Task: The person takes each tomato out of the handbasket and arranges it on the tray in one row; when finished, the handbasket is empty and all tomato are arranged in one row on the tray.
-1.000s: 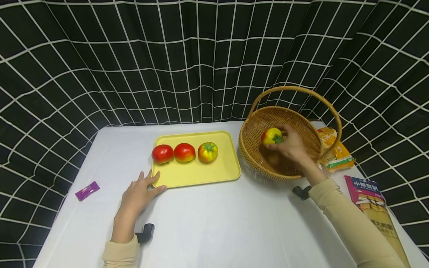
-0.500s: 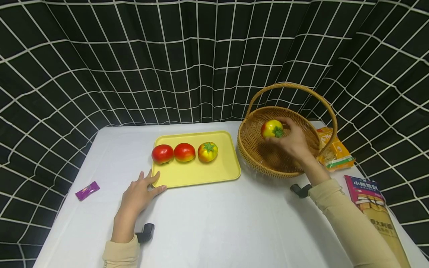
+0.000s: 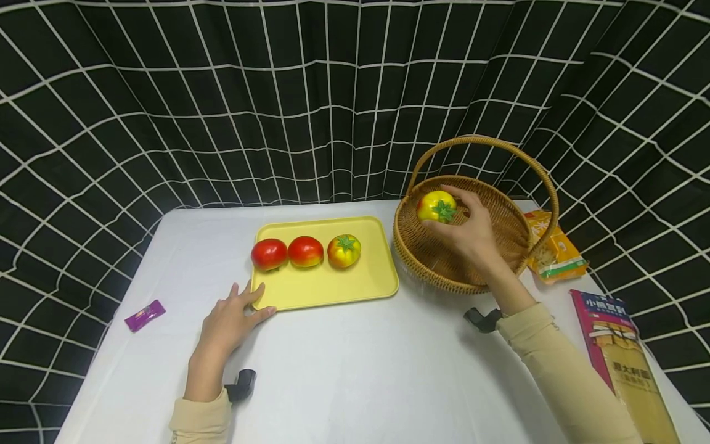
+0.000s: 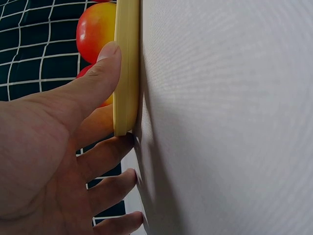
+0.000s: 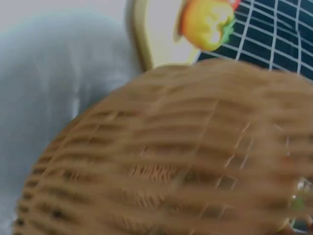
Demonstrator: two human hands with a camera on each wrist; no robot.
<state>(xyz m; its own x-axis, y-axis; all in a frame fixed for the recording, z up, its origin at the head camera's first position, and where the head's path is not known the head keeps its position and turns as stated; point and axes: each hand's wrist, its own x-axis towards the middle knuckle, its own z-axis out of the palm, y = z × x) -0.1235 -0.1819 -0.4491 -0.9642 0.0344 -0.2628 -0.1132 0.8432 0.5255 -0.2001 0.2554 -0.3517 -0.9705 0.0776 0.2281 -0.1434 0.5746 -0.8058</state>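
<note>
My right hand (image 3: 468,231) pinches a yellow-and-red toy tomato (image 3: 433,204) with a green leafy top, over the mouth of the wicker basket (image 3: 444,268). The basket wall fills most of the right wrist view and hides that hand there. My left hand (image 3: 227,317) rests at the near left corner of the yellow tray (image 3: 333,296), fingers spread. In the left wrist view, the thumb (image 4: 100,73) lies on the tray rim (image 4: 126,73). In a row on the tray sit a red fruit (image 3: 269,254), a second red fruit (image 3: 306,251) and a yellow-red tomato (image 3: 344,251).
The basket's tall handle (image 3: 482,140) arches over its opening. An orange packet (image 3: 557,253) lies right of the basket, with a long noodle packet (image 3: 624,357) nearer me. A small purple wrapper (image 3: 145,316) lies at the table's left. A dark gridded curtain (image 3: 310,98) hangs behind.
My right hand has raised the toy tomato from inside the basket and shifted it leftward toward the rim. The basket handle has tilted slightly left. My left hand has stayed at the tray corner.
</note>
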